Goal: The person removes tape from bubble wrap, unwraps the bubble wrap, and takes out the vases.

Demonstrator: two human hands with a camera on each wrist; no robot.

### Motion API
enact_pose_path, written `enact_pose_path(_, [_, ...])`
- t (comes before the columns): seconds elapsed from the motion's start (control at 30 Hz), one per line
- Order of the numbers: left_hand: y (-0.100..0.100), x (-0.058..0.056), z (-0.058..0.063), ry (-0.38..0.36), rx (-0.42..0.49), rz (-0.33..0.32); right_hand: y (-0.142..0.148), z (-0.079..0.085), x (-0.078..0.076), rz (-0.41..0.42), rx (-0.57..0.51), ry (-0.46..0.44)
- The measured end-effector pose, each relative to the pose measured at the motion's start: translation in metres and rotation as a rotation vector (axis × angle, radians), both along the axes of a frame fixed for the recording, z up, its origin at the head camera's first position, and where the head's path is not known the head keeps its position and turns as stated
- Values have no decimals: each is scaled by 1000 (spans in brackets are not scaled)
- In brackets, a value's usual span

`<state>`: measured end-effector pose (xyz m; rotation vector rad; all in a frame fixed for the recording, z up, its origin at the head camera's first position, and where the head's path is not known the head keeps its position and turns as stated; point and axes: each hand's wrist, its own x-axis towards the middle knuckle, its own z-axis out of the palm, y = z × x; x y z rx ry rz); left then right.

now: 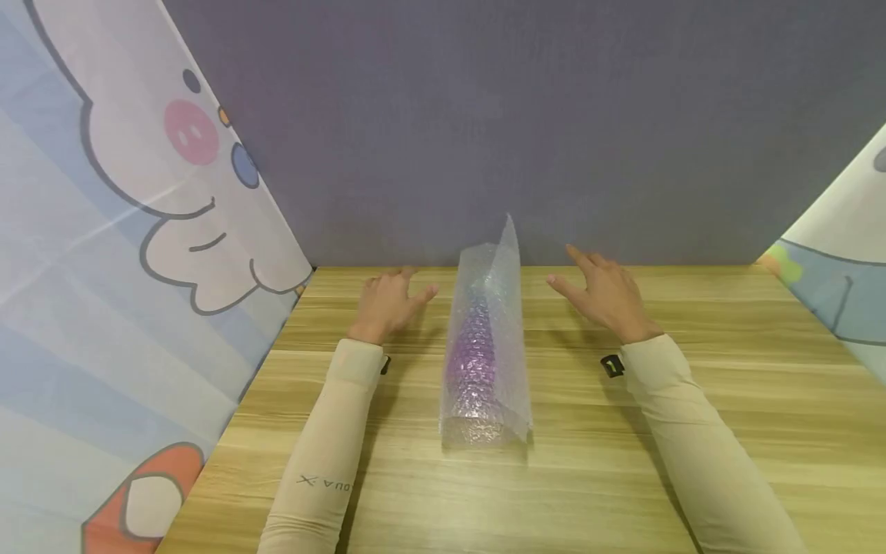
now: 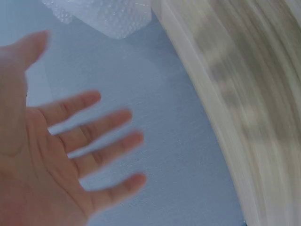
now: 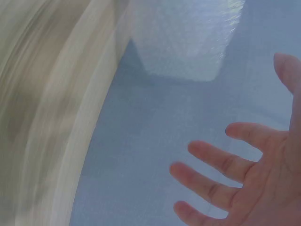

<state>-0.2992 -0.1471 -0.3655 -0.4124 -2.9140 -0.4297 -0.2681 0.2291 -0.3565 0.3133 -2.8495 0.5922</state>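
Note:
A bubble-wrap bundle (image 1: pixel 477 362) lies lengthwise on the wooden table between the two hands. Through the clear wrap shows a purple, ridged object that tapers toward the far end; its exact kind is blurred by the bubbles. One loose flap of wrap stands up at the far right. Left of the bundle, the left hand (image 1: pixel 391 304) is spread and apart from it, fingers straight in the left wrist view. On the other side the right hand (image 1: pixel 605 296) is likewise spread, holding nothing. Bubble wrap (image 3: pixel 183 42) also appears at the top of the right wrist view.
The wooden table (image 1: pixel 727 369) ends at a grey upright panel (image 1: pixel 519 131) behind the bundle. A cartoon-printed cloth (image 1: pixel 124 254) hangs on the left, and another printed cloth (image 1: pixel 844 254) on the right. Dark straps with small devices sit at both wrists.

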Motion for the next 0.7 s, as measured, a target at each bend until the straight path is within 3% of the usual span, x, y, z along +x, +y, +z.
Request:
enact_pose_path(0.13, [3,1,2,-17,81,-92,-6,6,5,31,-64,-26])
enact_pose_path(0.37, [8,5,6,-74,173,-153,-17,14,11,93,-121,35])
enact_pose_path(0.7, [10,10,7,-292,219,-238,-24,14,13,163,-161,18])
